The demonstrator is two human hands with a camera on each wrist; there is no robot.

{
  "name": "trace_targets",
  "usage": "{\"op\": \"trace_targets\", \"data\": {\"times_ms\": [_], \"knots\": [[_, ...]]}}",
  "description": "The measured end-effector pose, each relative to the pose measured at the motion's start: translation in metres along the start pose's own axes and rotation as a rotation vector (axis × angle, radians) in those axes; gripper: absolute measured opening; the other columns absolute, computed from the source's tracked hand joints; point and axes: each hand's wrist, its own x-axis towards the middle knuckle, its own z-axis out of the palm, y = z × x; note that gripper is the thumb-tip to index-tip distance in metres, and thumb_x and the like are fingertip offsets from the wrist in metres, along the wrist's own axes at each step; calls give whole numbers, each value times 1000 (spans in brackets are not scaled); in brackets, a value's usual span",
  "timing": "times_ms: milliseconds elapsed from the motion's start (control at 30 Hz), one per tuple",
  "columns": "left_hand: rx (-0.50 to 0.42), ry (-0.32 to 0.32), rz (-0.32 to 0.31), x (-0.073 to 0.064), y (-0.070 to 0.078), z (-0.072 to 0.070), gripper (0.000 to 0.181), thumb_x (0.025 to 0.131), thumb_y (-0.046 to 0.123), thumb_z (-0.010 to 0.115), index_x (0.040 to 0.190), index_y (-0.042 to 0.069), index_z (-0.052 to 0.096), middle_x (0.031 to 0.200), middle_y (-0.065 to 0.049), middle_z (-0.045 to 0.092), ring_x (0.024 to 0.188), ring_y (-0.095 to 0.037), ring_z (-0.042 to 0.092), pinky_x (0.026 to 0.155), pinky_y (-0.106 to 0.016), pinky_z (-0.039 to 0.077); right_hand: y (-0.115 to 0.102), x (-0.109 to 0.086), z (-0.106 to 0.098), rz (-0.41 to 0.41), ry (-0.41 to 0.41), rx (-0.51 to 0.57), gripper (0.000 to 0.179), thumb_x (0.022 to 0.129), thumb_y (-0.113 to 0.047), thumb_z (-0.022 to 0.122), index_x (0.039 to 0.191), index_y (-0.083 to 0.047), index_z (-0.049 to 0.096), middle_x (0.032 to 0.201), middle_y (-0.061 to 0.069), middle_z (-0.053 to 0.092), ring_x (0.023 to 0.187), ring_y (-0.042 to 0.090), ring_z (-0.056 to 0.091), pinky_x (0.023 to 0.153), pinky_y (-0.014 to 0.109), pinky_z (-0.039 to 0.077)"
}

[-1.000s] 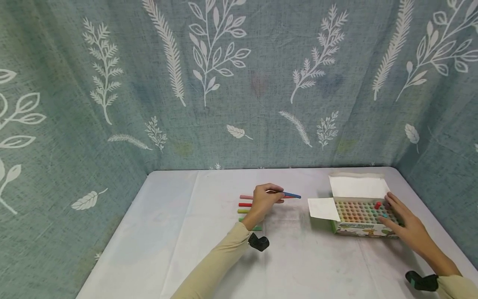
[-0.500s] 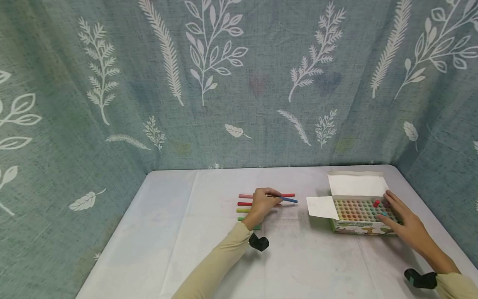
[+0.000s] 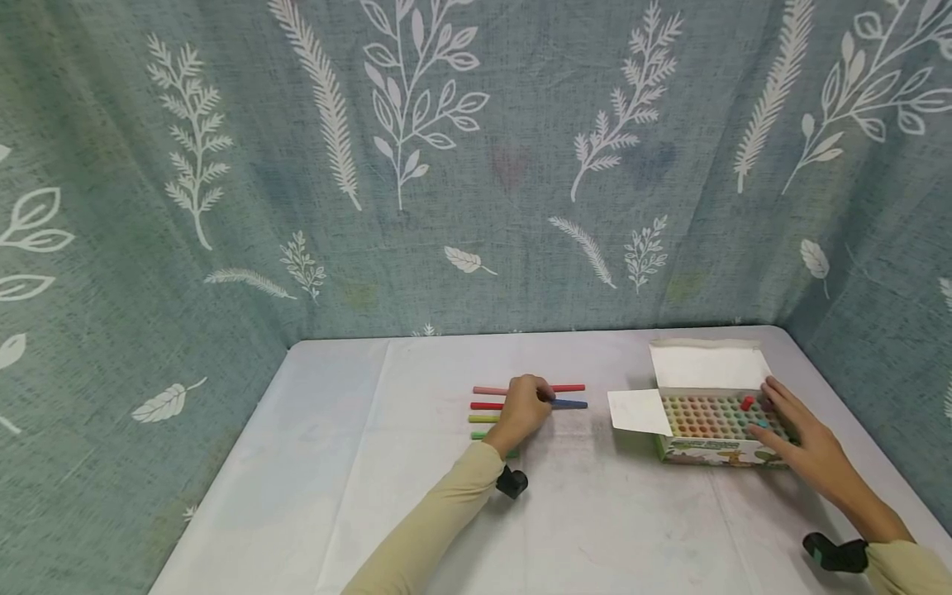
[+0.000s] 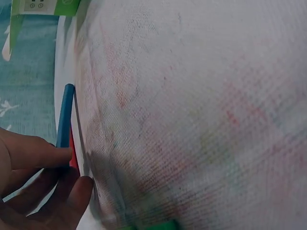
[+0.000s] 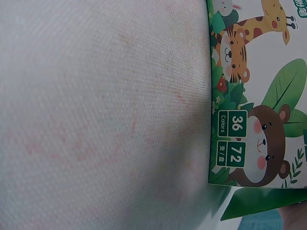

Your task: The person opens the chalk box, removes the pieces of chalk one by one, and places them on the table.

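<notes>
My left hand (image 3: 524, 413) pinches a blue chalk stick (image 3: 571, 405) between thumb and fingers, low over the white table. In the left wrist view the blue chalk (image 4: 65, 112) points away from the hand, a red chalk stick (image 4: 73, 148) close beside it. Under and left of this hand lie a pink chalk (image 3: 487, 390), a red chalk (image 3: 483, 406), a yellow-green chalk (image 3: 482, 419) and green chalks (image 3: 478, 435), partly covered. My right hand (image 3: 814, 450) rests on the right end of the chalk box (image 3: 721, 453), fingers extended along its side and thumb over the top.
The box stands with its white lid (image 3: 710, 366) folded back and a side flap (image 3: 638, 411) out to the left. A red chalk (image 3: 747, 403) pokes up from its holes. A leaf-patterned curtain (image 3: 476, 165) hangs around the table (image 3: 402, 496).
The left hand has lowered the blue chalk toward the near side and straightened it below the right-hand red chalk. My right hand has stayed on the box.
</notes>
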Motion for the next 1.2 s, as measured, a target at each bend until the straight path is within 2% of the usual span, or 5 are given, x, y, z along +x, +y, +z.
{"op": "trace_targets", "data": {"times_ms": [267, 400, 567, 900, 1200], "knots": [[96, -74, -31, 0, 7, 0, 20, 80, -9, 62, 89, 4, 73, 87, -3, 64, 82, -15, 58, 65, -25, 50, -1, -1, 0, 5, 10, -8, 78, 94, -29, 59, 153, -13, 11, 157, 11, 5, 139, 47, 8, 92, 76, 13], [110, -91, -20, 2, 11, -1, 19, 80, -9, 62, 92, 2, 73, 92, -6, 65, 85, -17, 59, 68, -27, 51, -1, -2, 0, 2, 12, -8, 77, 94, -29, 59, 153, -12, 12, 158, 9, 4, 139, 45, 6, 92, 75, 12], [140, -101, 10, 6, 14, -2, 18, 79, -7, 64, 91, 3, 73, 89, -7, 66, 78, -16, 57, 63, -27, 49, -1, -1, 0, -1, 16, -10, 76, 94, -29, 59, 153, -11, 14, 158, 7, 4, 140, 44, 6, 93, 75, 12], [51, -86, 63, 12, 32, -2, 15, 82, 1, 67, 94, 4, 74, 87, -2, 66, 77, -12, 56, 64, -22, 48, -1, 0, 0, -9, 16, -8, 76, 94, -28, 59, 152, -8, 15, 158, 9, 5, 140, 44, 6, 94, 75, 12], [-27, -60, 189, 15, 64, 0, 11, 84, 3, 67, 91, 8, 73, 90, -4, 67, 85, -17, 61, 70, -21, 48, -1, 0, -1, 8, -4, -22, 80, 93, -31, 61, 153, -13, 11, 158, 6, 3, 139, 46, 7, 91, 76, 13]]}}
